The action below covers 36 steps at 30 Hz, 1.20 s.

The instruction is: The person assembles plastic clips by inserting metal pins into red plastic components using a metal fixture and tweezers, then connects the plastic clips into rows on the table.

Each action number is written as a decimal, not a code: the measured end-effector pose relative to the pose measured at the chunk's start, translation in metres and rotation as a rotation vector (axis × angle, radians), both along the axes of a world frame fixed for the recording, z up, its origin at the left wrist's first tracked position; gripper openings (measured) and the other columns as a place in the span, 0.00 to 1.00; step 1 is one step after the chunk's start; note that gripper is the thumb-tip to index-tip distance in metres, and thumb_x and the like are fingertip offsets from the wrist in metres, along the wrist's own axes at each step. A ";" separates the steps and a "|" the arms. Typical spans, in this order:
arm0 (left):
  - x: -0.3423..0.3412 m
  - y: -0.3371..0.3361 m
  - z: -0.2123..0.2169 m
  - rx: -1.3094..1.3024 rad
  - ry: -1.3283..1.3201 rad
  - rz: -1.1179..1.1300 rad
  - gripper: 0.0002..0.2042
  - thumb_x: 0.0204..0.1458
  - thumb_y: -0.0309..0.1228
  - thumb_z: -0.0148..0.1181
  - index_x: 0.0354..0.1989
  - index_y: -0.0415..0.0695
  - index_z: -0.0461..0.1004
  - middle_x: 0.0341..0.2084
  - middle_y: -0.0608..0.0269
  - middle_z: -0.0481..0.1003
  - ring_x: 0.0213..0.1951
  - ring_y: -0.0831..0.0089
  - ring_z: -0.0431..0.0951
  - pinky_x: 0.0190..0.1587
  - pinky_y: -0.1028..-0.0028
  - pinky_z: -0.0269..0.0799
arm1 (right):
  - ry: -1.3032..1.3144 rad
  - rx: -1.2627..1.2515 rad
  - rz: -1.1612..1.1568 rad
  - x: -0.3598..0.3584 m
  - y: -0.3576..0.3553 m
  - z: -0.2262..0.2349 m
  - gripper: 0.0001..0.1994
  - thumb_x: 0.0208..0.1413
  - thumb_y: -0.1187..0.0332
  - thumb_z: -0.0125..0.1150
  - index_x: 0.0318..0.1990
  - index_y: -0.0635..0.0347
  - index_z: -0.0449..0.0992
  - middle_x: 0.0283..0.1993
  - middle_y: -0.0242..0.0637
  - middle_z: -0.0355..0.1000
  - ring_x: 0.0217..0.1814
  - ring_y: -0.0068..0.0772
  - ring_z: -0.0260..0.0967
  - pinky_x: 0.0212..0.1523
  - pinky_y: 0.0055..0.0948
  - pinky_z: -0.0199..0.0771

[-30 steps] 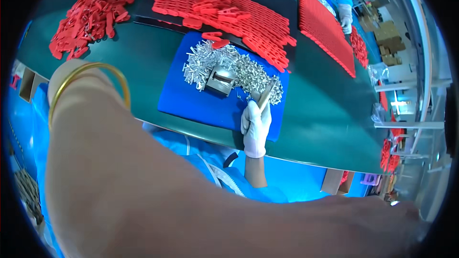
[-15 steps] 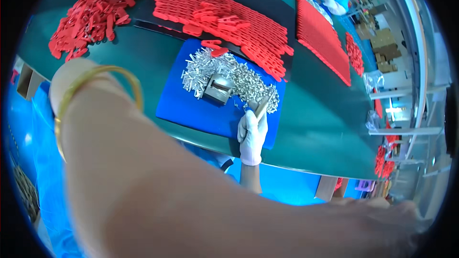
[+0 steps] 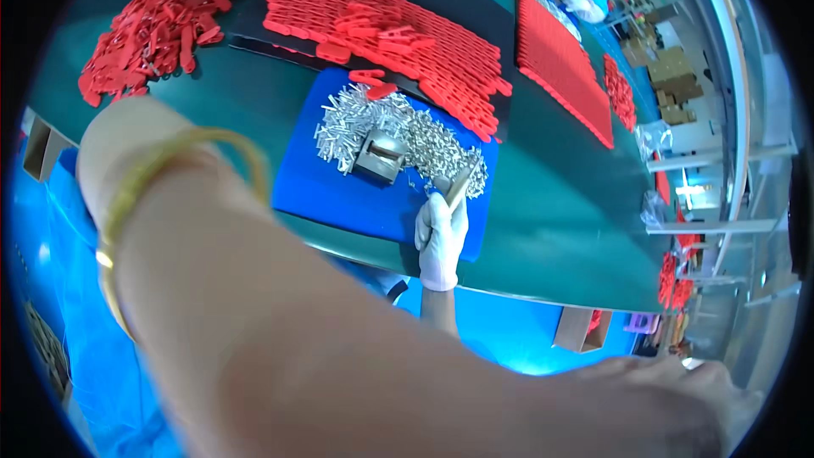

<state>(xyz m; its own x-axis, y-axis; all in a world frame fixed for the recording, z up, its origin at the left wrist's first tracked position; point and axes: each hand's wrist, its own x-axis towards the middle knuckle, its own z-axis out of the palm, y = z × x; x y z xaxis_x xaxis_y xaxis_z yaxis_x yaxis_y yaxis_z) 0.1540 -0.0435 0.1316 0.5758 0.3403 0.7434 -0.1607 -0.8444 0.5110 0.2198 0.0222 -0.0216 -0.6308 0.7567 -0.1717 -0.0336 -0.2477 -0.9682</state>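
My right hand (image 3: 440, 237), in a white glove, rests at the right part of a blue mat (image 3: 339, 208). Its fingers are closed, with a pale slender shape (image 3: 459, 188) at their tips that I cannot identify. The tips reach the edge of a pile of small silvery rivets (image 3: 437, 142). To their left stands a metal block (image 3: 381, 157) with a slot. Very near the camera, a bare arm (image 3: 280, 314) with a gold bracelet (image 3: 127, 195) covers the lower view; it may be my left arm. Blurred bare fingers (image 3: 678, 377) show at the lower right; whose is unclear.
Behind the mat lie closely packed rows of red plastic clip pieces (image 3: 381, 13), with loose ones on top. A heap of red pieces (image 3: 157, 30) is at the far left. Another red panel (image 3: 561, 68) lies right, near a co-worker's gloved hand (image 3: 583, 7). A cardboard box (image 3: 577, 329) sits below the table edge.
The whole view has shifted slightly left. The bracelet has moved a little right and down, and the fingers at the lower right show more plainly. My gloved hand stays by the rivets.
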 end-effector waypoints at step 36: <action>-0.021 -0.060 -0.036 -0.125 0.210 0.143 0.15 0.52 0.27 0.53 0.48 0.36 0.70 0.44 0.52 0.73 0.45 0.58 0.72 0.44 0.71 0.71 | 0.009 0.011 0.033 -0.004 -0.001 0.014 0.18 0.60 0.67 0.49 0.54 0.67 0.61 0.16 0.26 0.56 0.11 0.14 0.45 0.11 0.15 0.44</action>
<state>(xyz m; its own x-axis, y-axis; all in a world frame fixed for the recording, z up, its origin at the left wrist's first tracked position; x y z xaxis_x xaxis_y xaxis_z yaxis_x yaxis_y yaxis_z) 0.1333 -0.1034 0.0959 0.6523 0.5107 0.5602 0.0758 -0.7792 0.6222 0.2154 0.0213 -0.0074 -0.6568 0.7373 -0.1581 -0.0343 -0.2386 -0.9705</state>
